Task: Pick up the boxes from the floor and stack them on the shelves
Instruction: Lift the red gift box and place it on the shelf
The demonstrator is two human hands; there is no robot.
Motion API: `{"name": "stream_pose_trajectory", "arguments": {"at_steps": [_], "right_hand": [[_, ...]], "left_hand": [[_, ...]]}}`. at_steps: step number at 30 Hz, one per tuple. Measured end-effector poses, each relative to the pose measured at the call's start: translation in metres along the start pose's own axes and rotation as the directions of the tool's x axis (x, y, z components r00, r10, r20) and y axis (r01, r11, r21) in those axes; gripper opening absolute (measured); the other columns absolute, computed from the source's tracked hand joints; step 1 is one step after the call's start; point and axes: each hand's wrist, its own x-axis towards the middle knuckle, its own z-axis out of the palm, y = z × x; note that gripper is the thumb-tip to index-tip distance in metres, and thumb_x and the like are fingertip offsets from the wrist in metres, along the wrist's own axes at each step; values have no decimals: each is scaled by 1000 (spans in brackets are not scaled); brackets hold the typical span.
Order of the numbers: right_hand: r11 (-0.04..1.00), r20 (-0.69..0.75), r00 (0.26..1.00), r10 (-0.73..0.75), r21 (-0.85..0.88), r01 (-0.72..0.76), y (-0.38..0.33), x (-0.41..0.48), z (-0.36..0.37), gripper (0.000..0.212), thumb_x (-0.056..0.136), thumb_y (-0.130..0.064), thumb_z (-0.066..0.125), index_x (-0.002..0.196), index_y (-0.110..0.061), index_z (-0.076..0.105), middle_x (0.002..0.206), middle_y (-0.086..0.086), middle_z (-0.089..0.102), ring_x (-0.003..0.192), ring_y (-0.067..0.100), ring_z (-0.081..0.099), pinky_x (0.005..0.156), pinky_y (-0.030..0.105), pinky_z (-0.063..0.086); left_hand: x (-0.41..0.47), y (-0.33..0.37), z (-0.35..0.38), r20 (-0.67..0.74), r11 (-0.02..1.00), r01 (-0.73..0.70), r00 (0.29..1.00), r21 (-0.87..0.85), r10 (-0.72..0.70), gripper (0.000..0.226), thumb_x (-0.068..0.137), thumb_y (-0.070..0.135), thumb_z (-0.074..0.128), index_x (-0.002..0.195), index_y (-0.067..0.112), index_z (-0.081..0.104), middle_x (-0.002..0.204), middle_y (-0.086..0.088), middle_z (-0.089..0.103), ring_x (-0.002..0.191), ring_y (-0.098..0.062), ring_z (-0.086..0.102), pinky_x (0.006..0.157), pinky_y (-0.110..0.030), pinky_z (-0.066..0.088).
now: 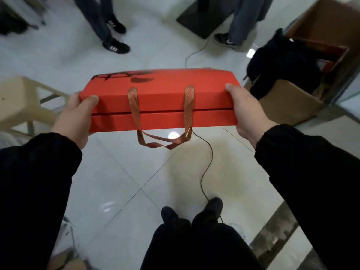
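Observation:
A flat red gift box (pixel 161 90) with a dark branch print on its lid is held level above the white tiled floor. A ribbon handle (pixel 161 143) hangs in a loop from its near side. My left hand (pixel 78 115) grips the box's left end, thumb on the lid. My right hand (pixel 247 112) grips the right end the same way. Both arms are in black sleeves. No shelf is in view.
An open cardboard box (pixel 288 106) with dark cloth and red items stands at the right. A beige plastic stool (pixel 21 102) is at the left. Two people's legs (pixel 109 26) stand beyond. A thin black cable (pixel 206 166) runs across the floor by my feet (pixel 194 213).

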Motion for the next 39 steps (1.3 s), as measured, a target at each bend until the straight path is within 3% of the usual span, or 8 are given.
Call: {"name": "stream_pose_trajectory", "arguments": {"at_steps": [2, 7, 17, 25, 29, 33, 36, 39], "right_hand": [[997, 92, 994, -50, -49, 55, -24, -20, 45, 21, 99, -44, 56, 110, -27, 59, 97, -11, 61, 87, 8, 60, 79, 29, 49], [956, 324, 932, -161, -184, 230, -67, -100, 184, 18, 100, -43, 55, 105, -27, 61, 90, -14, 57, 77, 3, 55, 67, 25, 43], [882, 764, 626, -156, -179, 437, -74, -282, 399, 19, 92, -44, 62, 87, -26, 63, 91, -12, 60, 89, 11, 58, 79, 32, 44], [821, 969, 241, 56, -182, 541, -34, -395, 462, 17, 93, -42, 64, 96, -25, 65, 92, -10, 63, 81, 10, 60, 72, 28, 46], [787, 980, -8, 196, -153, 598, -4, -450, 446, 16, 95, -38, 65, 90, -23, 68, 90, -9, 69, 79, 9, 64, 75, 29, 50], [761, 914, -208, 349, -147, 632, 34, -502, 407, 30, 82, -53, 72, 94, -26, 74, 94, -7, 75, 93, 17, 70, 90, 36, 55], [725, 808, -342, 480, -145, 674, 55, -554, 368, 36, 65, -68, 73, 91, -43, 77, 99, -6, 78, 99, 23, 73, 97, 49, 56], [711, 676, -466, 571, -122, 693, 61, -612, 309, 25, 83, -58, 70, 91, -35, 71, 102, -10, 70, 102, 22, 68, 101, 45, 54]], "left_hand": [[-4, -13, -57, -68, 999, 40, 997, -11, -40, 33, 98, 36, 56, 129, 26, 55, 109, 6, 62, 105, -17, 63, 73, -30, 53], [-70, -53, -226, -326, 992, 76, 940, -102, -106, 52, 83, 53, 61, 130, 31, 59, 123, -4, 65, 110, -26, 63, 91, -50, 55], [-274, -132, -422, -716, 961, 37, 659, -273, -229, 35, 89, 49, 60, 122, 39, 57, 107, 19, 64, 94, 1, 61, 86, -30, 50], [-441, -138, -382, -865, 893, 110, 221, -437, -451, 25, 104, 39, 52, 128, 33, 50, 100, 20, 55, 85, 3, 54, 53, -8, 44], [-528, -144, -315, -824, 813, 149, -27, -563, -565, 50, 87, 62, 56, 133, 42, 53, 122, 9, 63, 107, -17, 61, 91, -36, 50], [-611, -128, -239, -740, 757, 52, -261, -651, -619, 33, 90, 58, 60, 121, 47, 56, 119, -4, 65, 93, -22, 64, 68, -35, 52], [-678, -103, -185, -652, 735, -41, -431, -677, -624, 40, 82, 61, 66, 119, 48, 58, 118, -4, 64, 100, -27, 64, 80, -55, 60], [-736, -67, -137, -603, 801, -107, -602, -589, -524, 14, 94, 35, 69, 106, 31, 62, 100, 2, 67, 85, -12, 64, 64, -26, 60]]}}
